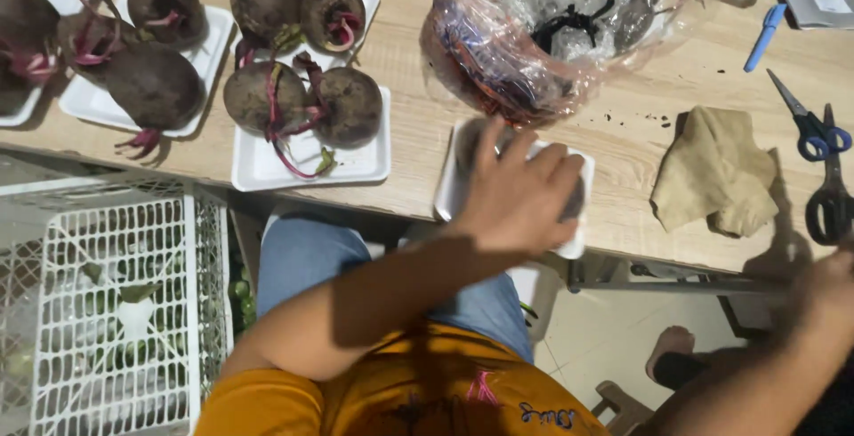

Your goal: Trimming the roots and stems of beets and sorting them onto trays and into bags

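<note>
Tray (452, 189) lies long axis running away from me, under my left hand (516, 196), fingers spread flat over it; right hand (827, 289) blurred, grip unclear.

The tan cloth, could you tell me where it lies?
Head view, right side: the tan cloth lies crumpled on the wooden table, left of the scissors.

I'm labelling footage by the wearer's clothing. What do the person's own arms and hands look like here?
Both forearms are bare, with no sleeves reaching them. The left hand wears no glove, ring or watch. The right hand is blurred at the frame edge, apparently bare too. The shirt is orange.
</note>
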